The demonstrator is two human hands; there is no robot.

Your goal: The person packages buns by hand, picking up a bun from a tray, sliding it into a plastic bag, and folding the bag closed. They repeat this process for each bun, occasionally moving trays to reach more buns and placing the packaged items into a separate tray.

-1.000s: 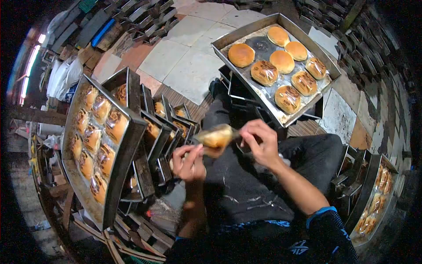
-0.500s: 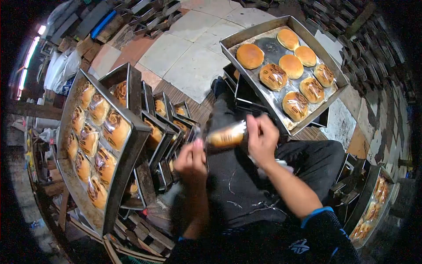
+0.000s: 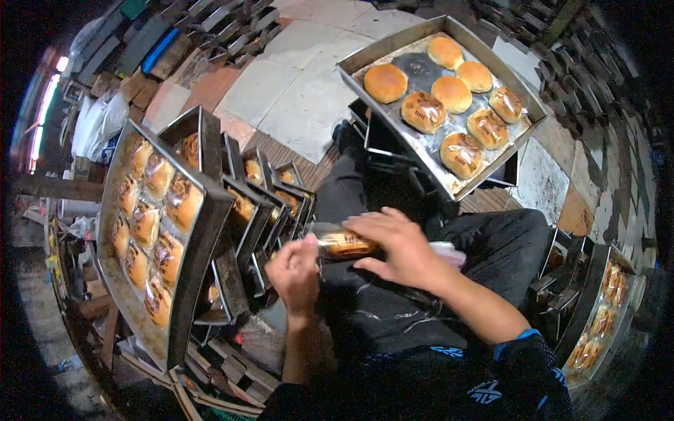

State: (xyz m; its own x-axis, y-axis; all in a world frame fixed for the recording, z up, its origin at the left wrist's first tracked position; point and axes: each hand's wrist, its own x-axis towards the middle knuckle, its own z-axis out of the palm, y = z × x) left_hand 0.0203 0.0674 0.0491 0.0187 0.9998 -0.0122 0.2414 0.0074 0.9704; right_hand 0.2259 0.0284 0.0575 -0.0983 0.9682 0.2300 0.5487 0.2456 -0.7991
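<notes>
A bun in a clear plastic wrapper (image 3: 345,244) is held over my lap, slightly blurred. The closed fingers of my left hand (image 3: 295,270) pinch the left end of its wrapper. My right hand (image 3: 400,245) lies across the bun's right end, with stretched fingers and the thumb apart below. A metal tray (image 3: 400,130) in front of me to the right bears several round buns, some plain and glossy, others in printed clear wrappers. At my left, a tilted tray (image 3: 179,295) is filled with wrapped, brown-swirled buns (image 3: 184,202).
More trays with buns (image 3: 242,203) are stacked behind the left tray. Low on the right stands another tray of wrapped pastries (image 3: 597,323). A small whitish bundle (image 3: 448,254) rests on my right thigh. White plastic bags (image 3: 102,119) hang at the far left.
My right hand has gone from gripping the wrapper's right end to lying spread over the bun. My left hand still holds the left end, slightly lower and further left.
</notes>
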